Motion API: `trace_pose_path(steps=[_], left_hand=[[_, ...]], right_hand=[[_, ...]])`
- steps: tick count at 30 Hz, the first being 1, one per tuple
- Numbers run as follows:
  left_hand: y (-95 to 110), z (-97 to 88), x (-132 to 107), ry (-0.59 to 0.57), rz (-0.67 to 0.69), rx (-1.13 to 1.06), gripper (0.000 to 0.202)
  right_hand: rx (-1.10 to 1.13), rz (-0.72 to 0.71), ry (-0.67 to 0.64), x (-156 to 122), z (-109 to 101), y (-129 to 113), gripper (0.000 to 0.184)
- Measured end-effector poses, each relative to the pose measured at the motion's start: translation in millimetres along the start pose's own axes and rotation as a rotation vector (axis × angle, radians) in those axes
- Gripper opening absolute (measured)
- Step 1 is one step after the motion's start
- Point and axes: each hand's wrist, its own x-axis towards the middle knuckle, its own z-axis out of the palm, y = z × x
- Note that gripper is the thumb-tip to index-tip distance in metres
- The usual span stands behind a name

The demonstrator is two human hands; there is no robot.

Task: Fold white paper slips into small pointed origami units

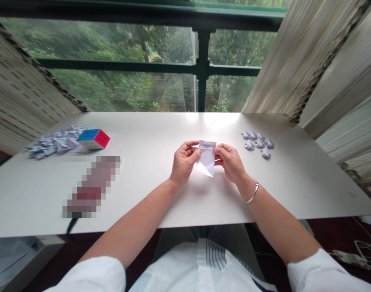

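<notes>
A small sheet of white paper (207,159) is held up over the middle of the table, with a fold along its top edge and a slanting crease near the bottom. My left hand (184,160) pinches its left edge between thumb and fingers. On the opposite edge, my right hand (230,161) grips the paper the same way, a silver bangle on that wrist. To the right lie several small folded paper pieces (259,142), spread a little apart.
At the far left a heap of folded paper pieces (53,142) lies beside a puzzle cube (93,139). A blurred-out long object (92,186) with a black strap rests nearer me on the white table (143,207). Curtains and a window stand behind.
</notes>
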Motion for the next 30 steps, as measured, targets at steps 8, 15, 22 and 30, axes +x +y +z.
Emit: trace_pose_path(steps=[8, 15, 22, 30], left_hand=[[2, 0.9, -2, -0.037, -0.038, -0.015, 0.027], [14, 7.5, -9, -0.078, -0.135, -0.155, 0.025], [15, 6.4, -9, -0.086, -0.137, -0.168, 0.024], [11, 5.3, -6, -0.029, -0.05, -0.108, 0.03]], right_hand=[[-0.122, -0.131, -0.026, -2, 2, 5, 0.03], [0.027, -0.073, -0.046, -7, 4, -2, 0.028], [0.029, -0.105, -0.045, -9, 6, -4, 0.031], [-0.098, -0.181, -0.078, -8, 5, 0, 0.034]])
